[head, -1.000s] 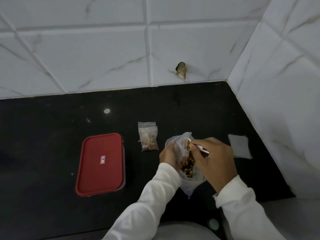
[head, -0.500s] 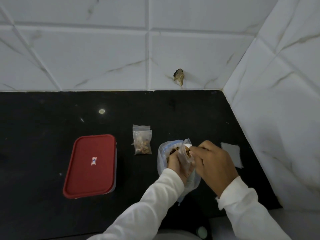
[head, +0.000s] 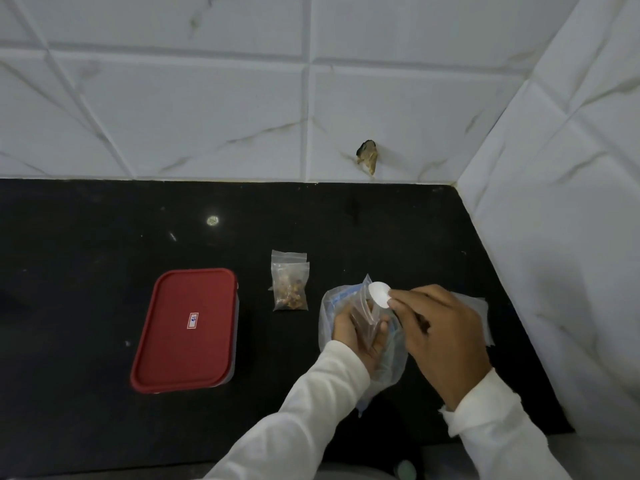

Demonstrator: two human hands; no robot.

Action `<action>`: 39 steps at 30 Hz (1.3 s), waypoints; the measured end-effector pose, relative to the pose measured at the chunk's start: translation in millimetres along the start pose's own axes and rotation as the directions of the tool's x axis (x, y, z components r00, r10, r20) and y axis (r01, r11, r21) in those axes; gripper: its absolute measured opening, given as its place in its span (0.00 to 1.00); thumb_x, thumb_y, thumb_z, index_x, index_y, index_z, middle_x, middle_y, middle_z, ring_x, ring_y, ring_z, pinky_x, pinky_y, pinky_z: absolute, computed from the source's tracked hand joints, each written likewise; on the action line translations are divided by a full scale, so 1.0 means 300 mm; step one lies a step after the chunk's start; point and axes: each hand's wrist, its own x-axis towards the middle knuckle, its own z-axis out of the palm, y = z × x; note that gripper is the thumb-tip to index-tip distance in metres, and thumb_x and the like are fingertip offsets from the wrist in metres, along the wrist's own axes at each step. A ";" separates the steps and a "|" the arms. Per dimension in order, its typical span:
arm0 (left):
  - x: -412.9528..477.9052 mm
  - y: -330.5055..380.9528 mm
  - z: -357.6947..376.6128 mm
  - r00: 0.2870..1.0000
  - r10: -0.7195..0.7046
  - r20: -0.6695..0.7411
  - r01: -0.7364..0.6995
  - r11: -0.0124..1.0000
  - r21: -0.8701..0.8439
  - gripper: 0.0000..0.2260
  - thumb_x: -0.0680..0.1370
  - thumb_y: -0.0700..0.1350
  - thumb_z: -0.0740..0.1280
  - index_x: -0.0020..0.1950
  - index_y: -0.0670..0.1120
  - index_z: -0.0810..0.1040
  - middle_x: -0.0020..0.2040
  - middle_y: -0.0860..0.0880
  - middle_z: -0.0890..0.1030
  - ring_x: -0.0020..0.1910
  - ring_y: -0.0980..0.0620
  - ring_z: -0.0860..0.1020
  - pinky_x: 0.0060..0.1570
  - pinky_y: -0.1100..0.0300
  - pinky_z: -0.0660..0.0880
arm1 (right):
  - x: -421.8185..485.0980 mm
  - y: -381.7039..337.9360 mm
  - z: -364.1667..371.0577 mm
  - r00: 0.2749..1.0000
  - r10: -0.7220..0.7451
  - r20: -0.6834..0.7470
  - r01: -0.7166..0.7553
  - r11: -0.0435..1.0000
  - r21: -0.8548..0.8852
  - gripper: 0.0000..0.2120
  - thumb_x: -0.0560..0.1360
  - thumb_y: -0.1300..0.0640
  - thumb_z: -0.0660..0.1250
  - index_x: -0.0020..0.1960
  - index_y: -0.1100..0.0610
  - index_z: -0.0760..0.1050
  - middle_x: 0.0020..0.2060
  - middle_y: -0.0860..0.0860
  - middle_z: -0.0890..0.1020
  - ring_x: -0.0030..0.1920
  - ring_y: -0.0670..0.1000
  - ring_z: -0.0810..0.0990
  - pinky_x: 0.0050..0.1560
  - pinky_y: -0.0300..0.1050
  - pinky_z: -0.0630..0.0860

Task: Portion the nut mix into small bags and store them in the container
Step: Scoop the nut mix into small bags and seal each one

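Note:
On the black counter, my left hand (head: 356, 337) grips a small clear bag (head: 363, 315) upright in front of the large plastic bag of nut mix (head: 388, 368). My right hand (head: 440, 337) pinches a white plastic spoon (head: 378, 294), whose bowl sits at the small bag's mouth. A filled small bag of nuts (head: 290, 287) lies flat to the left of my hands. Further left stands the container with its red lid (head: 187, 327) on.
Flat empty small bags (head: 479, 306) lie to the right, partly hidden behind my right hand. White tiled walls close off the back and right of the counter (head: 86, 271). A damaged spot (head: 367, 159) marks the back wall.
The spoon has come up out of the large bag to the mouth of the small bag. My left hand now holds that small bag instead of the large bag's edge.

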 end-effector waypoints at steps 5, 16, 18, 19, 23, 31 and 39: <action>-0.010 0.044 -0.013 0.995 -0.083 0.051 0.087 0.992 -0.088 0.19 0.81 0.52 0.63 0.64 0.41 0.76 0.46 0.37 0.82 0.36 0.44 0.82 0.31 0.59 0.79 | -0.022 0.003 0.037 0.902 0.424 0.076 -0.431 0.893 0.127 0.05 0.79 0.51 0.62 0.53 0.46 0.76 0.42 0.44 0.79 0.42 0.39 0.78 0.44 0.36 0.75; -0.010 0.065 -0.038 0.999 -0.024 -0.029 0.026 0.998 0.060 0.17 0.80 0.49 0.59 0.61 0.40 0.77 0.43 0.36 0.85 0.47 0.37 0.82 0.41 0.47 0.76 | -0.031 -0.065 0.111 0.701 0.611 0.368 -0.709 0.651 0.272 0.16 0.67 0.40 0.73 0.41 0.53 0.78 0.37 0.48 0.82 0.41 0.45 0.81 0.40 0.38 0.73; 0.002 0.069 -0.042 0.998 0.007 -0.058 0.000 0.993 0.117 0.15 0.79 0.48 0.61 0.59 0.41 0.79 0.44 0.36 0.85 0.47 0.37 0.82 0.41 0.48 0.77 | -0.027 -0.058 0.115 0.710 0.612 0.348 -0.700 0.667 0.255 0.15 0.69 0.42 0.73 0.38 0.53 0.77 0.34 0.48 0.81 0.39 0.44 0.80 0.39 0.37 0.72; 0.011 0.071 -0.044 0.997 0.017 -0.071 -0.008 0.991 0.131 0.15 0.77 0.47 0.63 0.60 0.42 0.79 0.46 0.36 0.85 0.50 0.37 0.81 0.44 0.46 0.78 | -0.024 -0.057 0.116 0.710 0.613 0.347 -0.699 0.670 0.249 0.14 0.70 0.44 0.73 0.37 0.54 0.77 0.33 0.48 0.80 0.37 0.44 0.79 0.38 0.36 0.71; 0.012 0.072 -0.050 0.996 0.046 -0.071 -0.039 0.994 0.101 0.12 0.77 0.45 0.65 0.58 0.43 0.79 0.50 0.36 0.83 0.52 0.37 0.81 0.51 0.44 0.78 | -0.020 -0.064 0.122 0.709 0.605 0.363 -0.701 0.660 0.270 0.16 0.71 0.46 0.72 0.36 0.58 0.77 0.33 0.55 0.81 0.37 0.51 0.80 0.38 0.40 0.75; 0.020 0.094 -0.074 0.987 0.156 -0.031 -0.154 0.986 0.059 0.11 0.78 0.40 0.62 0.54 0.44 0.82 0.47 0.39 0.85 0.48 0.41 0.82 0.40 0.52 0.78 | -0.016 -0.064 0.119 0.699 0.617 0.363 -0.711 0.656 0.255 0.14 0.73 0.49 0.71 0.36 0.59 0.77 0.34 0.55 0.80 0.37 0.50 0.80 0.37 0.37 0.72; -0.003 0.095 -0.080 0.983 0.183 0.023 -0.185 0.979 0.090 0.08 0.78 0.41 0.63 0.49 0.47 0.83 0.48 0.40 0.85 0.51 0.40 0.81 0.42 0.50 0.78 | -0.003 -0.092 0.130 0.726 0.584 0.364 -0.674 0.709 0.205 0.13 0.73 0.52 0.72 0.32 0.55 0.75 0.29 0.50 0.78 0.34 0.45 0.77 0.36 0.36 0.69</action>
